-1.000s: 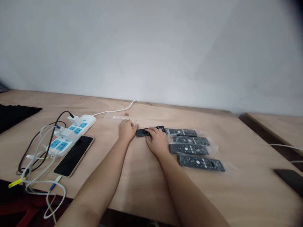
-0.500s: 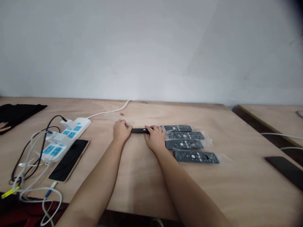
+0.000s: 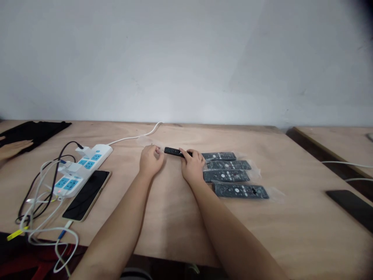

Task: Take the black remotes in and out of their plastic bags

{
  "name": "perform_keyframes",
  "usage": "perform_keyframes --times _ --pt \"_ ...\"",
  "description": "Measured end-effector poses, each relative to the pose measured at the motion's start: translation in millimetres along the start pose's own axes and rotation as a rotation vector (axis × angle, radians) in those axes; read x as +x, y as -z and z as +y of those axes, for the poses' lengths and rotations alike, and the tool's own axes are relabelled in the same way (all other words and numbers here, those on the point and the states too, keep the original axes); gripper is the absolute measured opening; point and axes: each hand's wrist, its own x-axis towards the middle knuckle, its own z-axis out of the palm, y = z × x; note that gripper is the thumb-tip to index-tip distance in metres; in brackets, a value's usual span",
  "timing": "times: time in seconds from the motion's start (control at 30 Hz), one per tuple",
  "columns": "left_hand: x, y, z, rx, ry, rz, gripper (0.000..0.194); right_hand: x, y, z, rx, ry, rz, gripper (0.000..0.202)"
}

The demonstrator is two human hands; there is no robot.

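Observation:
My right hand is closed around the right end of a black remote control, whose bare left end sticks out toward my other hand. Just left of it, my left hand is closed in a pinch, with a bit of clear plastic bag showing at its fingertips. More thin film spreads behind that hand. Several remotes wrapped in clear plastic lie in a column right of my right hand, from the rearmost wrapped remote to the nearest wrapped remote.
At left stand a white power strip with plugs and tangled cables, and a phone. Another person's hand rests by a black cloth. A dark flat object lies at the right edge, near a gap between tables.
The remote has shifted slightly right and away from my left hand, its left end now free. The other person's hand has reached further in over the black cloth.

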Motion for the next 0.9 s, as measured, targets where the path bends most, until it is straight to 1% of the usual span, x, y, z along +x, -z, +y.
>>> perform_keyframes --times 0.1,0.27,0.47,0.53,0.67,0.77,0.83,0.9 --pt "-2 -1.5 2 -0.056 -0.025 -0.034 0.017 0 1 -1 0.008 0.008 -0.012 0.044" --pt "-4 -4.4 4 -0.065 -0.020 -0.075 0.015 -1 2 -1 0.002 0.011 -0.018 0.046" --pt "-6 -5.2 6 -0.069 0.000 -0.029 0.016 -1 3 -1 -0.026 -0.015 -0.042 0.047" --pt "-7 -4.5 8 -0.075 0.000 -0.038 0.015 -1 5 -2 -0.036 -0.011 -0.052 0.048" --pt "-7 -3.5 13 -0.082 -0.039 -0.083 0.015 -2 7 -4 -0.061 -0.022 -0.081 0.050" --pt "-7 -4.2 13 -0.118 -0.087 -0.076 0.012 -2 7 -5 -0.059 -0.030 -0.078 0.048" --pt "-7 -5.2 11 -0.147 -0.111 -0.070 0.020 -2 7 -5 -0.043 -0.033 -0.070 0.047" --pt "-7 -6.4 9 -0.162 -0.125 -0.088 0.030 -2 6 -4 -0.024 -0.035 -0.064 0.047"
